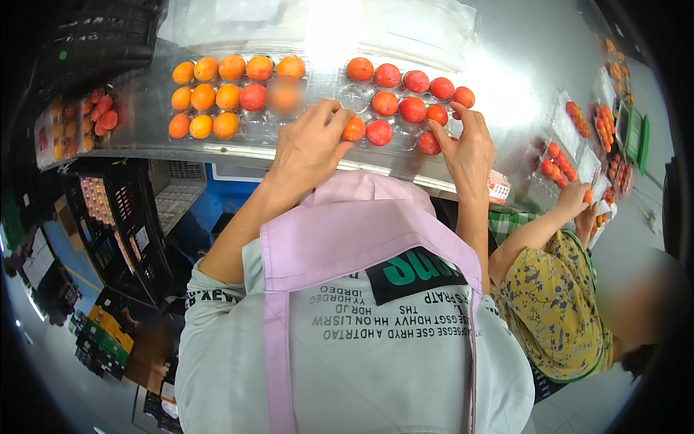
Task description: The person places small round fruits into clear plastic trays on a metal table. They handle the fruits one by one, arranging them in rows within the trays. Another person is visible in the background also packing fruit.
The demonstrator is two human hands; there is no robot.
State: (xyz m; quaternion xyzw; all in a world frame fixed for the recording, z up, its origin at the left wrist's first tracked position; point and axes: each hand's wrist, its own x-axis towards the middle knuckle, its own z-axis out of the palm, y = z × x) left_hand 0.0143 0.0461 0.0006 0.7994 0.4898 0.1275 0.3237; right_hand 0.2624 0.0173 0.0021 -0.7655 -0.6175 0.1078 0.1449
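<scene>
Two clear plastic trays with round cups lie side by side on the metal table. The left tray (260, 130) holds orange fruits, tomatoes by their look, and some redder ones. Mostly red tomatoes (412, 110) fill the right tray (398, 130), where a cup at the upper left and one in the lower row hold nothing. My left hand (314, 135) is between the trays, its fingers at an orange-red tomato (353, 129) in the right tray's near left corner. My right hand (466, 138) is at that tray's right end, fingers spread around the tomatoes there; its exact grip is unclear.
A co-worker in a patterned top (547, 304) handles packed tomatoes (558, 165) at the right. Black crates (119, 233) stand below the table at the left. More packed fruit (100, 114) lies at the table's left end. Clear plastic sheets or lids (434, 30) lie beyond the trays.
</scene>
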